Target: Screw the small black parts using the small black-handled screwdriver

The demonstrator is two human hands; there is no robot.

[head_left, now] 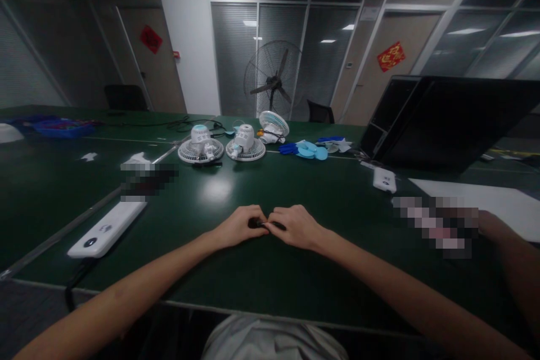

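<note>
Through the head view I get a dim room: glass partitions with blinds (236, 56), a pale column (189, 34), and two doors bearing red decorations. The dark green tabletop (202, 275) fills most of the lower view, glossy enough to throw back a patch of light, with a seam running across its left side. On its right stands a big black case-like object (455, 124), with a white board (498, 202) lying in front of it. A tall caged fan (274, 81) stands beyond the table. Another person's forearm (502, 236) reaches in at the right, its hand blurred out.

Smaller now: a blue tray (63, 128) at far left, a long white device (107, 230) nearer me, three white fan heads (245, 143) along the far middle, and light-blue pieces (311, 150) beside them.

At the near centre, my left hand (240, 226) and right hand (297, 226) nearly meet, fingers curled, both pinching a small dark object (277, 225) just above or on the tabletop; I can't tell which.
</note>
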